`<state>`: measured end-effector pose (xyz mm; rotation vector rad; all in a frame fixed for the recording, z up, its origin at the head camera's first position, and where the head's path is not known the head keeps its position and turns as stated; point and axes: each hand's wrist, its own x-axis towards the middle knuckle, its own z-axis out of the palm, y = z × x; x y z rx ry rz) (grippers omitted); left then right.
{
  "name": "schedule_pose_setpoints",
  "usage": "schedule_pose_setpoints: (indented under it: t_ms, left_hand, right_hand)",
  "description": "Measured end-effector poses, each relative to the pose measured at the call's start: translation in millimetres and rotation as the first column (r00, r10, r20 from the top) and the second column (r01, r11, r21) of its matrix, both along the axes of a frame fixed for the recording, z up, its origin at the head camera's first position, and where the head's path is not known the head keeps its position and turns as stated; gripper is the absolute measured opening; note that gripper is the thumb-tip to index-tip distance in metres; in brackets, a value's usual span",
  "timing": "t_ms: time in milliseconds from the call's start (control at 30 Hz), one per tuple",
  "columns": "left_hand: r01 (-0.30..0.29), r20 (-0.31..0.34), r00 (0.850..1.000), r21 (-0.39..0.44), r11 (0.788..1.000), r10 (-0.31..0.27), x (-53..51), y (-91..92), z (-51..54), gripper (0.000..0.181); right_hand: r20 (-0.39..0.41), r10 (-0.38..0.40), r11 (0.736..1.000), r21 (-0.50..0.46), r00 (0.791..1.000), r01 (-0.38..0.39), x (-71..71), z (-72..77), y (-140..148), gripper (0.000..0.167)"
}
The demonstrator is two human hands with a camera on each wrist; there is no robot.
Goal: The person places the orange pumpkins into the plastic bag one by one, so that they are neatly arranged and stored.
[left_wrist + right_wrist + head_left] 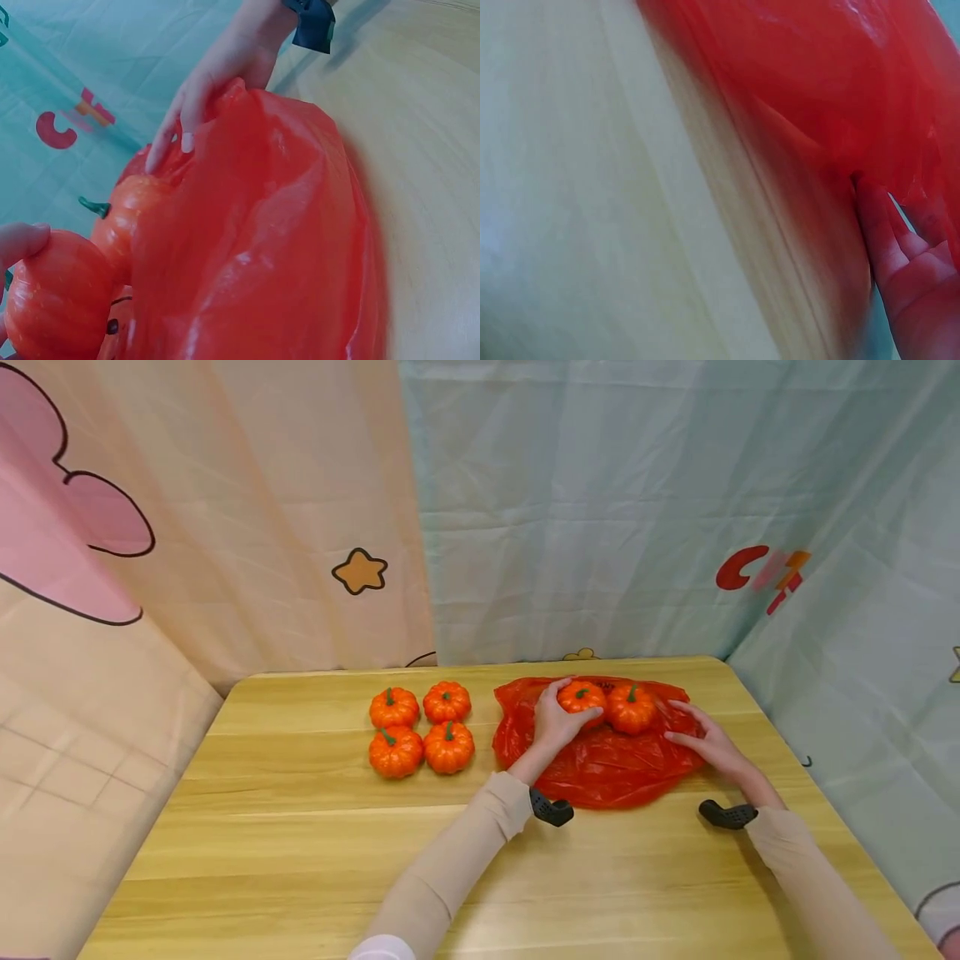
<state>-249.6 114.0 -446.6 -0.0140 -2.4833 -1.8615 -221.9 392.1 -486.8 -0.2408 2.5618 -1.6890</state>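
Observation:
My left hand [557, 720] grips a small orange pumpkin [582, 694] with a green stem, thumb on its near side. The pumpkin is over the back part of a red plastic bag [611, 772] lying on the table. Against its right side sits a second pumpkin [631, 710], also at the bag. At the bag's right edge is my right hand [716, 747], thumb and fingers spread apart. In the right wrist view, red film partly covers those fingers [877, 217]. The left wrist view shows the held pumpkin [60, 300] beside the bag's raised film [255, 225].
Several more pumpkins [422, 731] stand in a tight group on the wooden table [300, 843], left of the bag. Printed cloth curtains [600, 510] rise behind the table and at both sides. Dark devices [553, 810] are strapped at both wrists.

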Motion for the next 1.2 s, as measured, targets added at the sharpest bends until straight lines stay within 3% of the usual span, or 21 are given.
schedule_pose_setpoints:
  t_ms: [233, 600, 1000, 1200]
  left_hand:
    - [0.008, -0.001, 1.0, -0.029, 1.0, -0.008, -3.2, 1.8, -10.5, 0.066]
    - [0.055, 0.008, 0.998, -0.101, 0.993, -0.055, -2.6, 1.5, -15.6, 0.067]
    - [0.197, 0.048, 0.98, -0.191, 0.961, -0.192, -3.3, -4.2, -13.7, 0.076]
    - [0.15, 0.017, 0.989, -0.18, 0.972, -0.15, -2.6, -5.9, -15.4, 0.073]
  right_hand:
    - [0.012, 0.006, 1.0, -0.019, 1.0, -0.006, 1.1, -0.1, -2, 0.062]
    - [0.017, 0.006, 1.0, -0.029, 1.0, -0.005, 1.4, -0.4, -2, 0.063]
    - [0.017, -0.006, 1.0, -0.026, 1.0, 0.007, 1.2, -1.4, -1, 0.063]
    - [0.005, -0.003, 0.999, -0.036, 1.0, 0.003, 0.6, -3.6, -1, 0.062]
